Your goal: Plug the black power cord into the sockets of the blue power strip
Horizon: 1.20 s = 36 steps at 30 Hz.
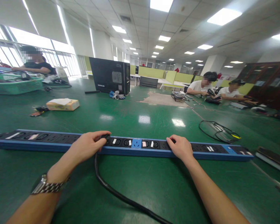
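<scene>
A long blue and black power strip (140,151) lies across the green table in front of me, its sockets facing up and several small labels stuck on it. My left hand (87,143), with a metal watch on the wrist, is closed on a black plug (105,137) at one of the sockets left of the middle. Whether the plug is fully seated cannot be made out. A thick black cable (116,193) runs from under that hand toward the bottom edge. Right of the middle, my right hand (180,147) grips the strip, thumb and fingers over its edges.
Beyond the strip are a tissue pack (63,104), a black computer case (109,76), gloves (117,95) and a coiled black cable (216,132). A green basket (16,87) stands far left. People sit at the far left and right. A dark, flat object (274,159) lies at right.
</scene>
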Tool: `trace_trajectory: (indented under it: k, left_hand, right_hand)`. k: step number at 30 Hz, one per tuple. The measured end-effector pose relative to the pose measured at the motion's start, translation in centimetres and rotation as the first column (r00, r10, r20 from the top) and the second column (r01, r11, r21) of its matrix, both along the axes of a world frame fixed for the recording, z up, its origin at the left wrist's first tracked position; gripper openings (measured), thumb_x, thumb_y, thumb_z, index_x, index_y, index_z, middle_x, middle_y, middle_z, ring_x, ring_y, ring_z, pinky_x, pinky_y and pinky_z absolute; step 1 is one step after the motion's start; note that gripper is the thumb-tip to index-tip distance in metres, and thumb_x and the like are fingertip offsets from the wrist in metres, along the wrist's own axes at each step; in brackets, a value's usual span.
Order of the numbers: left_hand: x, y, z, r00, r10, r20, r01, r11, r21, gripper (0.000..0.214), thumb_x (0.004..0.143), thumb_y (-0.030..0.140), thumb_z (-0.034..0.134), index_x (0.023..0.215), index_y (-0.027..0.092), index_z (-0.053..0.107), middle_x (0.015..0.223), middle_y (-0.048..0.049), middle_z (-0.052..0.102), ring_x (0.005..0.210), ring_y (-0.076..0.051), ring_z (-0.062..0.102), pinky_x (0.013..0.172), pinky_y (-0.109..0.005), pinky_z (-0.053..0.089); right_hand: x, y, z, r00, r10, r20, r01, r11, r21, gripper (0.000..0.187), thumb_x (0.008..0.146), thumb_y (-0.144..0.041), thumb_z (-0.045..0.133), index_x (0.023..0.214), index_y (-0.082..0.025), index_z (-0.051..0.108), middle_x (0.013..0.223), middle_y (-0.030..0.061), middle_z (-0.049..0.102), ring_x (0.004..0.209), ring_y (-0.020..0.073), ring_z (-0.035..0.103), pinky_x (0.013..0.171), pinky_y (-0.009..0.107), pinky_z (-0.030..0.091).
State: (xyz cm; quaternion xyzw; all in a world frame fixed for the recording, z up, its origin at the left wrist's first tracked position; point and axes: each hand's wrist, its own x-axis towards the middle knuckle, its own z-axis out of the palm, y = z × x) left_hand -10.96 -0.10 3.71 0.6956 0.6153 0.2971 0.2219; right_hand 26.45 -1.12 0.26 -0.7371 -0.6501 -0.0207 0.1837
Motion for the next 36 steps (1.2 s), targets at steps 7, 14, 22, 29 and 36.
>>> trace_trajectory:
  k: [7, 14, 22, 29, 36]
  left_hand:
    - [-0.1, -0.6, 0.1, 0.999, -0.048, -0.017, 0.048, 0.999, -0.014, 0.054, 0.074, 0.044, 0.049, 0.117, 0.016, 0.065, 0.056, 0.0003, 0.062, 0.057, -0.021, 0.059, 0.056, -0.028, 0.043]
    - [0.5, -0.1, -0.2, 0.992, -0.032, -0.122, 0.032, 0.999, -0.001, 0.049, 0.073, 0.044, 0.051, 0.11, 0.019, 0.07, 0.078, -0.0027, 0.071, 0.066, -0.022, 0.062, 0.063, -0.03, 0.047]
    - [0.9, -0.3, -0.7, 0.998, -0.003, 0.061, 0.009, 0.996, -0.091, 0.056, 0.074, 0.052, 0.053, 0.112, 0.014, 0.066, 0.044, 0.0015, 0.056, 0.043, -0.018, 0.053, 0.045, -0.026, 0.04]
    - [1.3, -1.4, -1.0, 0.946, 0.01, 0.323, 0.059, 0.978, -0.201, 0.066, 0.077, 0.053, 0.052, 0.13, 0.013, 0.049, 0.056, -0.0011, 0.063, 0.041, -0.017, 0.057, 0.036, -0.023, 0.037]
    - [1.1, -1.7, -0.7, 0.874, 0.022, 0.485, 0.044, 0.991, -0.125, 0.054, 0.076, 0.04, 0.062, 0.123, 0.016, 0.051, 0.062, 0.0002, 0.064, 0.048, -0.013, 0.058, 0.044, -0.022, 0.043]
  right_hand:
    - [0.1, 0.0, 0.0, 1.0, -0.004, 0.0, 0.004, 1.0, -0.002, 0.04, 0.088, -0.05, 0.04, 0.085, -0.028, 0.072, 0.087, 0.0026, 0.072, 0.082, 0.018, 0.064, 0.062, 0.026, 0.037]
    - [0.1, 0.1, 0.0, 1.0, -0.009, -0.003, 0.009, 1.0, -0.01, 0.038, 0.087, -0.051, 0.041, 0.084, -0.029, 0.072, 0.086, 0.0016, 0.073, 0.081, 0.0185, 0.064, 0.062, 0.026, 0.037]
    - [0.0, -0.1, 0.2, 1.0, -0.004, -0.017, 0.004, 1.0, -0.015, 0.038, 0.087, -0.05, 0.041, 0.085, -0.029, 0.072, 0.088, 0.0014, 0.073, 0.082, 0.0178, 0.064, 0.063, 0.026, 0.037]
    - [0.0, -0.1, 0.3, 1.0, 0.002, -0.027, -0.002, 1.0, -0.015, 0.038, 0.087, -0.05, 0.041, 0.085, -0.028, 0.072, 0.088, 0.0019, 0.073, 0.082, 0.0179, 0.064, 0.063, 0.026, 0.037]
    - [0.1, -0.1, 0.2, 1.0, 0.006, -0.019, -0.006, 1.0, -0.011, 0.039, 0.087, -0.05, 0.04, 0.084, -0.027, 0.072, 0.087, 0.0017, 0.072, 0.082, 0.0181, 0.063, 0.063, 0.026, 0.036]
